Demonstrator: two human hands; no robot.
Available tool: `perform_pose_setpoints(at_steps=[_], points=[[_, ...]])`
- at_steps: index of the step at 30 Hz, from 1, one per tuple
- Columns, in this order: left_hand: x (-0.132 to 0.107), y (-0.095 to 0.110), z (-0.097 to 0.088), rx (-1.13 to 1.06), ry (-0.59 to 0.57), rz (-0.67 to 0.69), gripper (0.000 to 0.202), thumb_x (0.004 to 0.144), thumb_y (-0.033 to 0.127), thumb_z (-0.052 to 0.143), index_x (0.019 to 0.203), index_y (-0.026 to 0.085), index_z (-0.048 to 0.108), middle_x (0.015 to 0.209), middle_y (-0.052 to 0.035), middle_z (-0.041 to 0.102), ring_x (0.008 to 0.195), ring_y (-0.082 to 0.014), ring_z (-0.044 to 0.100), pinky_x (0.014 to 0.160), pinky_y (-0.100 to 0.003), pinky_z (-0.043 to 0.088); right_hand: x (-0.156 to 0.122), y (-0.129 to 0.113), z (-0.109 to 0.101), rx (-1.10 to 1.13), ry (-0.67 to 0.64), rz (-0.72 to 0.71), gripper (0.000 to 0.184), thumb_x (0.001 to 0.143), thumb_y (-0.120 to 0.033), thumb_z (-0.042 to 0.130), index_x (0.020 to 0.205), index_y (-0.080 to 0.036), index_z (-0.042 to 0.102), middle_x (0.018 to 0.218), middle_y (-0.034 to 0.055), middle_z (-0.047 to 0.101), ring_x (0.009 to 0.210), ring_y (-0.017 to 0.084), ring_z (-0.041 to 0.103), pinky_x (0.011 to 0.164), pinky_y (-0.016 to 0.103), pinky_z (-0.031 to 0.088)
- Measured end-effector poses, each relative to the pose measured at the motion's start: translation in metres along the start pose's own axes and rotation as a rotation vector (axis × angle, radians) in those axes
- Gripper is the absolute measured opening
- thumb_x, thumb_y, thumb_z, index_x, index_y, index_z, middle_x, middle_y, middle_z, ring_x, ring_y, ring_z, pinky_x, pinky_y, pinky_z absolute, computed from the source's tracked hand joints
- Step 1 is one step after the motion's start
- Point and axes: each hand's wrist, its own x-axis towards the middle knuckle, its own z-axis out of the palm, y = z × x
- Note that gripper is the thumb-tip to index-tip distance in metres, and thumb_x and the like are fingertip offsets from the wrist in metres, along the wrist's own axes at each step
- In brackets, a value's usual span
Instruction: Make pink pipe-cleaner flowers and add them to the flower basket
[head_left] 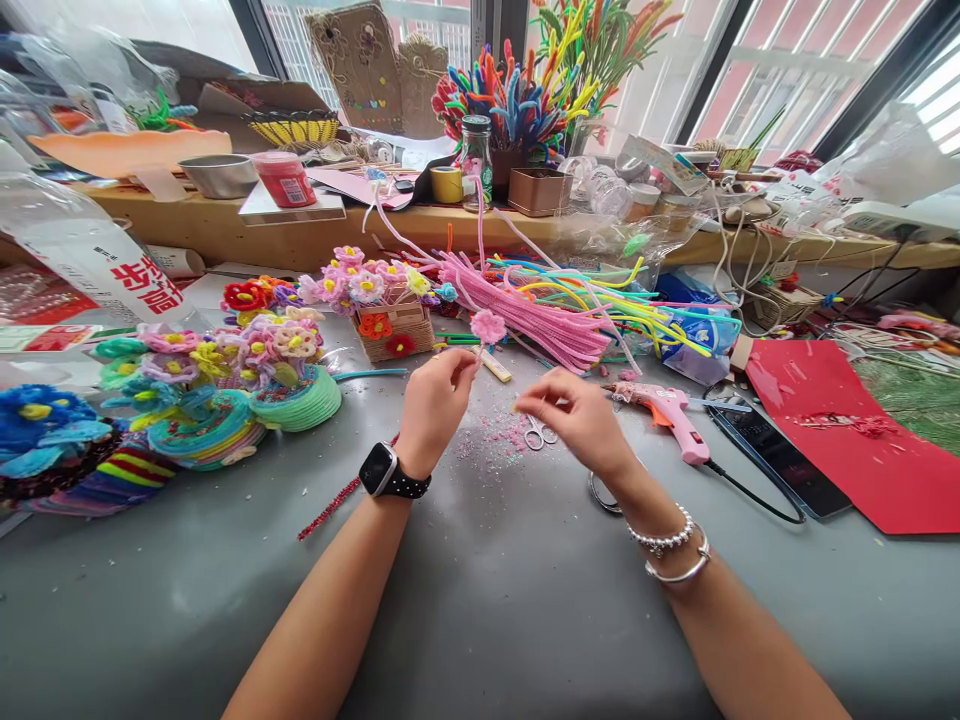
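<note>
My left hand (pixel 442 400), with a watch on its wrist, pinches the thin stem of a small pink fuzzy flower (pixel 488 327). The bloom faces up above the fingertips. To its right, my right hand (pixel 574 415) is closed in a pinch, apart from the flower; what its fingertips hold, if anything, is too small to name. Below and between both hands lie small scissors (pixel 538 434) among pink clippings (pixel 506 430). A pink glue gun (pixel 671 415) rests just right of my right hand. Behind the flower sits a bundle of pink pipe cleaners (pixel 525 310).
Finished fuzzy flower pots (pixel 296 400) line the left side, near a woven box of flowers (pixel 394 335) and a clear bottle (pixel 105 250). At right are a phone (pixel 780 460), a red sheet (pixel 847 430) and the glue gun's cable (pixel 750 492). A crowded wooden ledge (pixel 360 230) runs behind.
</note>
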Motion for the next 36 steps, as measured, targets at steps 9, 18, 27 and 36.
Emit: perform_pose_setpoints(at_steps=[9, 18, 27, 36], points=[[-0.001, 0.001, 0.001, 0.06, -0.107, -0.013, 0.013, 0.078, 0.021, 0.046, 0.075, 0.017, 0.058, 0.072, -0.0018, 0.064, 0.061, -0.0126, 0.055, 0.059, -0.024, 0.041, -0.003, 0.001, 0.017, -0.175, -0.553, -0.008, 0.013, 0.074, -0.015, 0.054, 0.076, -0.018, 0.066, 0.072, 0.0014, 0.063, 0.065, 0.011, 0.056, 0.064, 0.023, 0.041], [-0.001, 0.0, 0.001, 0.062, -0.105, -0.015, 0.013, 0.078, 0.022, 0.046, 0.076, 0.017, 0.057, 0.072, -0.0019, 0.063, 0.061, -0.0126, 0.054, 0.059, -0.024, 0.041, -0.001, 0.009, 0.009, -0.12, -0.526, 0.288, 0.021, 0.078, -0.019, 0.042, 0.073, -0.016, 0.062, 0.067, 0.002, 0.065, 0.051, 0.009, 0.056, 0.051, 0.02, 0.042], [-0.001, -0.002, 0.001, 0.046, -0.091, 0.035, 0.012, 0.078, 0.021, 0.045, 0.078, 0.018, 0.057, 0.073, -0.0023, 0.063, 0.062, -0.0125, 0.055, 0.058, -0.024, 0.042, -0.008, 0.003, -0.041, -0.666, -0.316, 0.313, 0.031, 0.078, -0.04, 0.045, 0.063, -0.019, 0.063, 0.068, 0.0049, 0.066, 0.06, 0.016, 0.058, 0.052, 0.024, 0.036], [-0.002, 0.003, 0.001, 0.094, -0.123, 0.047, 0.012, 0.078, 0.021, 0.045, 0.08, 0.018, 0.056, 0.075, -0.0031, 0.064, 0.065, -0.0133, 0.056, 0.058, -0.024, 0.042, -0.03, 0.061, -0.103, -1.058, -0.024, 0.91, 0.055, 0.065, -0.065, 0.043, 0.058, -0.013, 0.06, 0.057, 0.0157, 0.061, 0.058, 0.028, 0.059, 0.051, 0.036, 0.041]])
